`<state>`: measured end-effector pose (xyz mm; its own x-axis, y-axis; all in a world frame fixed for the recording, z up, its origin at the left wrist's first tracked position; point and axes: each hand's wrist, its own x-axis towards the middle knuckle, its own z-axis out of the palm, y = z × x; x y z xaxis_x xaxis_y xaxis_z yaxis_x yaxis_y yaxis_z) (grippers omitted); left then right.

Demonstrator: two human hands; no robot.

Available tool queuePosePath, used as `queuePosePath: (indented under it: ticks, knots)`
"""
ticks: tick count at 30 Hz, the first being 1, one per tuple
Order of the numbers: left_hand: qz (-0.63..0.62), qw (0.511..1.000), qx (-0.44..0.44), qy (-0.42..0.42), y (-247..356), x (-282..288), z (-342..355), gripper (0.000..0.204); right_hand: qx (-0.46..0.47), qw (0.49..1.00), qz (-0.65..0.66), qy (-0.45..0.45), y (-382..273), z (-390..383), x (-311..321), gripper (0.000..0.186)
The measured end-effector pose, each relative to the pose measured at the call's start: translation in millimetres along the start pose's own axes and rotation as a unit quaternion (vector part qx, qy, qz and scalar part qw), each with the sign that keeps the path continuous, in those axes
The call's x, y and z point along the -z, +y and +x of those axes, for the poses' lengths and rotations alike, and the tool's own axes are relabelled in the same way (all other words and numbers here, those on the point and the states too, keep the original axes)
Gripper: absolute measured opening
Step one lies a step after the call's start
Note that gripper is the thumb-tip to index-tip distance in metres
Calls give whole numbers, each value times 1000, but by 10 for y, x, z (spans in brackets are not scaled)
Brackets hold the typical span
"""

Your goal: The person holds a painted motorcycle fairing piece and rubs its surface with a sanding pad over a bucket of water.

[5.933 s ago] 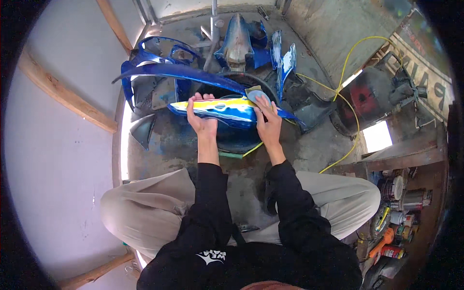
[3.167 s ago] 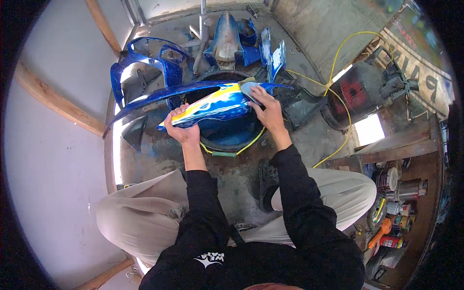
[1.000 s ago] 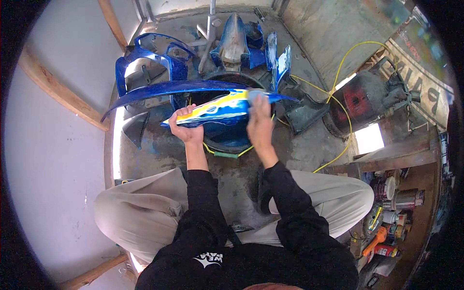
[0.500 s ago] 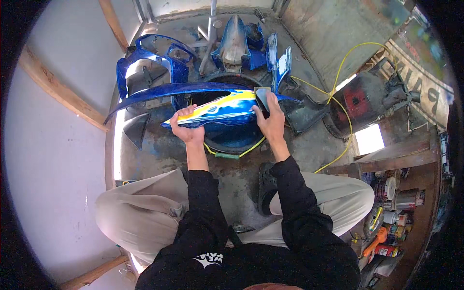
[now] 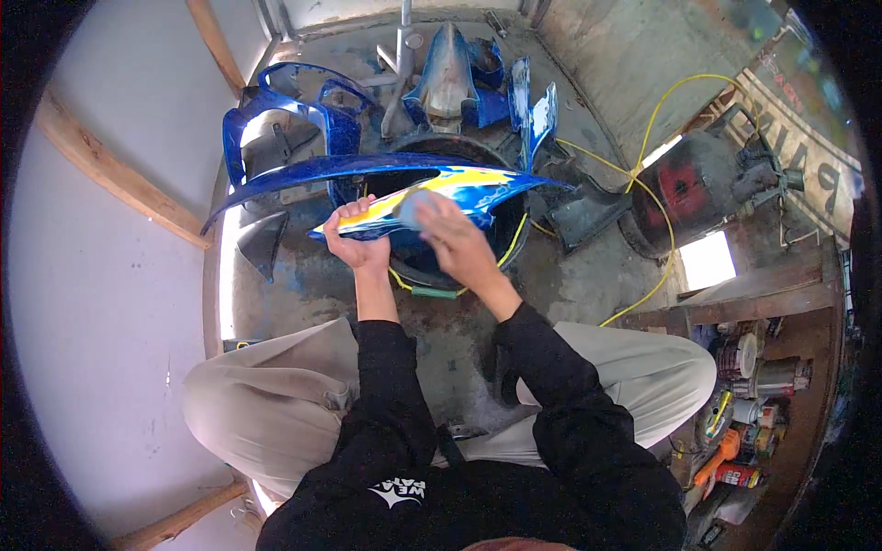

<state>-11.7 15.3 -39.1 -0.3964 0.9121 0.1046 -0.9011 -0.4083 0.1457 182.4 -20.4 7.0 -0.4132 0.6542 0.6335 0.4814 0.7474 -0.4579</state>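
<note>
A long blue motorcycle fairing panel (image 5: 478, 188) with yellow and white patches lies across the black tub (image 5: 441, 266) in front of me. My left hand (image 5: 360, 237) is closed round the panel's lower left end, with the fingers curled over its edge. On the panel's middle, my right hand (image 5: 455, 241) presses a grey sheet of sandpaper (image 5: 415, 209) against the painted face. That hand and the sheet are blurred by motion. The fingertips partly cover the sheet.
More blue fairing pieces (image 5: 335, 124) stand beyond the tub, beside a pale, worn panel (image 5: 447, 83). A black and red cylinder tank (image 5: 680, 193) lies at the right with a yellow hose (image 5: 663, 248). Cans and tools fill a wooden shelf (image 5: 799, 367) at the lower right.
My right hand has slid left along the panel with the sandpaper, from near its right part to its middle. My left hand keeps its hold at the same end.
</note>
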Motion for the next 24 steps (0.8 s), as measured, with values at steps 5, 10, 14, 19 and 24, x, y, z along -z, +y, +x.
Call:
queuePosePath:
  ticks: [5,10,14,19,24]
  knots:
    - [-9,1000,-1,9,-3,-34,-25,20,-146,974,-84,151,401,-221,352,39]
    - [-5,1000,4,11,-18,-53,-36,26,-241,944,-103,203,474,-343,313,41]
    - [-22,1000,-5,4,16,-7,-29,25,-283,926,-78,238,376,-298,220,42]
    - [-53,996,-51,40,76,63,-27,26,-225,945,35,236,452,3,199,43]
    - [-17,996,-45,76,-13,-56,-21,21,-246,957,15,153,764,17,299,40]
